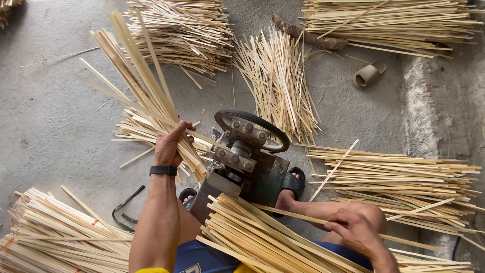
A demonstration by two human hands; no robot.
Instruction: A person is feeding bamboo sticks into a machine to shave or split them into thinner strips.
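My left hand (172, 145) grips a fanned bunch of pale bamboo strips (136, 76) that slants up and to the left, just left of a small dark metal machine (246, 167) with a black hand wheel (251, 130). A black band sits on that wrist. My right hand (353, 230) rests at the lower right, fingers closed on a single long bamboo strip (298, 216) that lies across my knee. A bundle of strips (252, 240) lies across my lap below the machine. My feet in dark sandals (294, 182) flank the machine.
Piles of bamboo strips ring me on the concrete floor: top centre (187, 30), middle (278, 81), top right (389, 23), right (399, 182), lower left (55, 235). A short tube (368, 75) and a brown stick (308, 35) lie at the top right. A black strap (124, 207) lies lower left.
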